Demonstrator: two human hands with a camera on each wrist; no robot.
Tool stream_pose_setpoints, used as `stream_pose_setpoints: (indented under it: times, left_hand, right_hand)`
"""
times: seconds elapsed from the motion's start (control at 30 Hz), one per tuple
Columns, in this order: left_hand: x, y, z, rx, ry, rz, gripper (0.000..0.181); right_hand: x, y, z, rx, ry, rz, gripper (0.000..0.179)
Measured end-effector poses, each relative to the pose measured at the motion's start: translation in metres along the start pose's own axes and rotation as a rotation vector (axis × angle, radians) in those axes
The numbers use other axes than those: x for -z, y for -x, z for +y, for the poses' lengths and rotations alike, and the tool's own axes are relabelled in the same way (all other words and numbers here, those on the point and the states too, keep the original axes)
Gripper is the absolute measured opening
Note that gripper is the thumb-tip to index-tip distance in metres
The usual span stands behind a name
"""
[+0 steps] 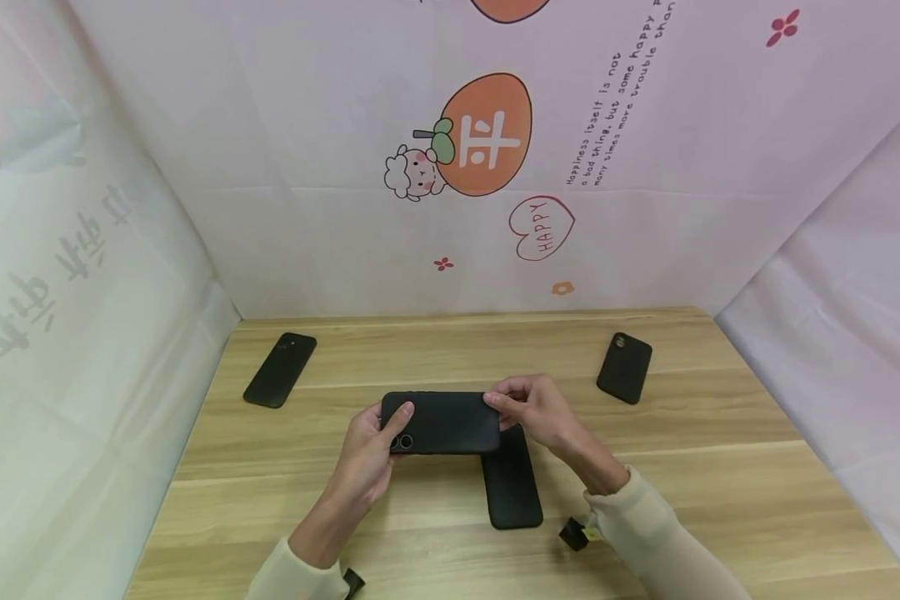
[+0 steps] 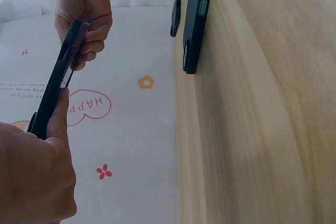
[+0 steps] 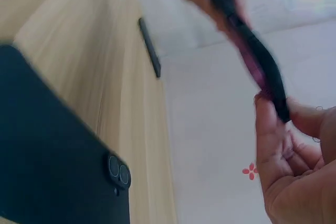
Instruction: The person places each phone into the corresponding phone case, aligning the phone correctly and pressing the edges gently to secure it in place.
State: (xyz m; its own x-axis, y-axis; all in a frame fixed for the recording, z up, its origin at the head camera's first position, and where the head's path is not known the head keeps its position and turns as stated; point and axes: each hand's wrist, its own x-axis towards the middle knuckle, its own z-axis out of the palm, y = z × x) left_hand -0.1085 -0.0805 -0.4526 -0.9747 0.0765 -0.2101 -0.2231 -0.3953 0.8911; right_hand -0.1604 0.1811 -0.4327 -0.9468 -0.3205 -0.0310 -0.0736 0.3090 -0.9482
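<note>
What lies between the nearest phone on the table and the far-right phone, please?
In the head view, the right hand, pinching the held phone, crosses there, with bare tabletop beside the far-right phone.

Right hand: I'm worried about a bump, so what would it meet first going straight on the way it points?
First the held phone, whose end the right hand pinches; beyond that, probably the left hand, though depth is hard to judge.
</note>
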Motion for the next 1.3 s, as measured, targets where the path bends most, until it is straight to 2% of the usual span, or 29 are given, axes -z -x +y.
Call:
stream_pose_setpoints:
  times: [0.73,1.0,1.3]
  left_hand:
    - [-0.001,-0.002,0.002,-0.026,0.010,0.008,0.032]
    - [0.002,-0.004,0.009,-0.023,0.010,0.062,0.035]
    - [0.002,-0.004,0.012,-0.020,0.009,0.082,0.038]
  right_hand:
    - [-0.003,0.000,0.001,-0.112,-0.084,-0.009,0.026]
    - [-0.008,0.005,0.001,-0.119,-0.143,-0.107,0.033]
    - [-0.015,0.007,0.003,-0.144,-0.187,-0.218,0.034]
